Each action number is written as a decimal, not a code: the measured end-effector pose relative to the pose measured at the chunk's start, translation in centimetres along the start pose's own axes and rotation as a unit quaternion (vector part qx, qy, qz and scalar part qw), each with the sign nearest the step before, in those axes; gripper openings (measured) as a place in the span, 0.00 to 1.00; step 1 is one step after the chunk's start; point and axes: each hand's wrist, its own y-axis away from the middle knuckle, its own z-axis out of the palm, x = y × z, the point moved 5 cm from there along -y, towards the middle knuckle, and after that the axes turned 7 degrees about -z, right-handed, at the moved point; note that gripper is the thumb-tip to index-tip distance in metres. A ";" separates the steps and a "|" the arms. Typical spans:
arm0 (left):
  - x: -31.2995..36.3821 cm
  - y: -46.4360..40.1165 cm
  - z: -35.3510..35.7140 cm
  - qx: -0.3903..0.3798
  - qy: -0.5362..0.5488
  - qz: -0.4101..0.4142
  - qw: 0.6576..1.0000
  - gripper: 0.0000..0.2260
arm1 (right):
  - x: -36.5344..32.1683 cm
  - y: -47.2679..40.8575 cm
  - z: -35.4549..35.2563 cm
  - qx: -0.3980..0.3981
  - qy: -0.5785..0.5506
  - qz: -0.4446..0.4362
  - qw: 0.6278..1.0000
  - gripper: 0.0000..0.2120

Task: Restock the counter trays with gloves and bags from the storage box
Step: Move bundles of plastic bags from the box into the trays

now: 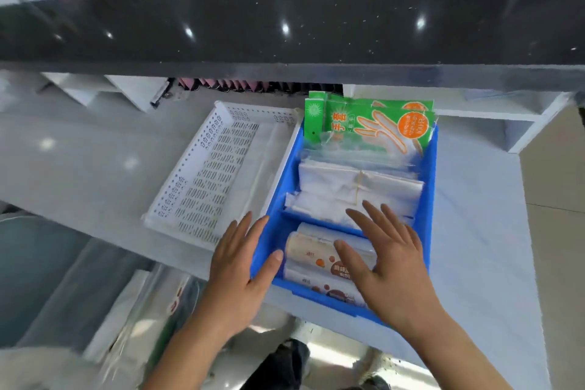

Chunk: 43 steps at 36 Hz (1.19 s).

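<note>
A blue tray [431, 168] stands on the grey counter, split into compartments. Green glove packets [373, 123] stand at its far end. Folded clear bags [357, 187] tied with a rubber band fill the middle. Printed bag rolls [316, 263] lie in the near compartment. My right hand [386, 260] hovers flat with spread fingers over the rolls and the divider. My left hand [240, 263] is open at the tray's near left corner, thumb against the blue wall. A white perforated tray [202, 177] sits left of the blue one, with some clear plastic along its right side.
A black stone ledge [285, 19] overhangs the far side of the counter. White shelf units [493, 117] stand at the back. Below the counter edge at lower left lie clear plastic packs [152, 301]. A dark shoe [285, 361] shows on the floor.
</note>
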 end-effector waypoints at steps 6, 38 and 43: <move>-5.9 3.5 -1.4 0.010 0.017 -0.038 0.999 0.28 | -4.4 -0.1 3.5 -0.048 0.009 -0.048 0.998 0.25; -49.4 19.2 -7.1 0.066 0.320 -0.338 0.883 0.33 | -29.2 4.1 42.5 -0.413 0.171 -0.181 0.876 0.26; -53.3 19.8 -9.1 0.065 0.282 -0.417 0.861 0.32 | -31.5 -0.1 50.3 -0.460 0.168 -0.219 0.844 0.27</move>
